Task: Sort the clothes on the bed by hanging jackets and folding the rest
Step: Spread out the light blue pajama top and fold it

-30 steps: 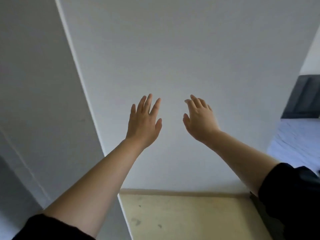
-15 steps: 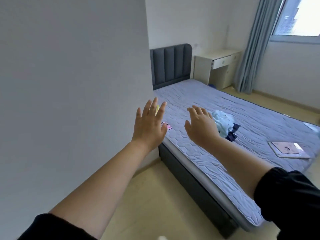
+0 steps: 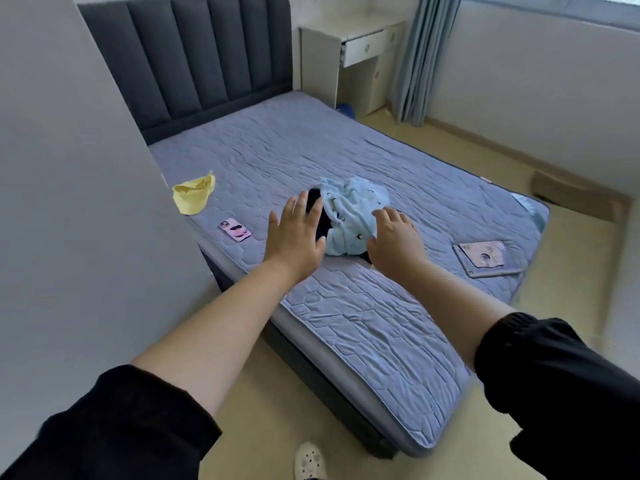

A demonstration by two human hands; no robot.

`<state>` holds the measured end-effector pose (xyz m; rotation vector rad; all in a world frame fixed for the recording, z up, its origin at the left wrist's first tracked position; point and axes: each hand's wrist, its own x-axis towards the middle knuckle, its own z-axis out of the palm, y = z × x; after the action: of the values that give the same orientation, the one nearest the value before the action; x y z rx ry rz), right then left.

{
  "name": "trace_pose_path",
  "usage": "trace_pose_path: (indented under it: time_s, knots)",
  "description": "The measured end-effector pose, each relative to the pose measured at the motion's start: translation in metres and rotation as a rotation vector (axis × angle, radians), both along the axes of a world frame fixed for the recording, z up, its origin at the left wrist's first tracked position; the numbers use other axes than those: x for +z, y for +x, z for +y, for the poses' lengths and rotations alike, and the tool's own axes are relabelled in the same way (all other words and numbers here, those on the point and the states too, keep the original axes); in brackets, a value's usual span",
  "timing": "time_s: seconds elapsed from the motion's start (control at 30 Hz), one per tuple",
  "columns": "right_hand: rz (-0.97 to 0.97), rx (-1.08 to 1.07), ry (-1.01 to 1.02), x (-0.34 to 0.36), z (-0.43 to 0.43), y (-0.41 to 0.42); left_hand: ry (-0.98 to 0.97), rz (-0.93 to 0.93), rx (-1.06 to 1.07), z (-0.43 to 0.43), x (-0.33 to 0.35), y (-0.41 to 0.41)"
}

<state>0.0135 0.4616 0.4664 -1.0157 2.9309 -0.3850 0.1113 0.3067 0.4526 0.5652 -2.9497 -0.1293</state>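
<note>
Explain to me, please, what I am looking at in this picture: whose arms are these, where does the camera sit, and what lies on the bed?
There is no machine here. A person wears one wide-angle camera on the head, so you look forward and down along their own bare arms. The left hand and right hand reach out with fingers spread, and neither grips anything. On the bed, just beyond the hands, lies a crumpled light blue garment on top of a dark garment. Also on the bed are a yellow cloth at the left edge, a phone in a pink case and a tablet.
</note>
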Motion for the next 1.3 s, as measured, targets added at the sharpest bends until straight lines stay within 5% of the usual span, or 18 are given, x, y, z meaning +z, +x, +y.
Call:
trace_pose_path:
  time_s: [0.23, 0.53, 0.87, 1.3]
  knots:
    - [-0.099, -0.041, 0.100, -0.032, 0.020, -0.105, 0.077, -0.045, -0.014, -0.004, -0.026, -0.098]
    - [-0.058, 0.186, 0.255, -0.117, -0.016, -0.230, 0.378, -0.037, 0.298, 0.018, -0.112, -0.214]
    - [-0.234, 0.458, 0.265, -0.269, 0.009, -0.380, 0.535, -0.089, 0.755, 0.084, -0.265, -0.337]
    - [-0.123, 0.552, 0.279, -0.502, -0.027, -0.450, 0.669, -0.379, 0.932, 0.086, -0.533, -0.399]
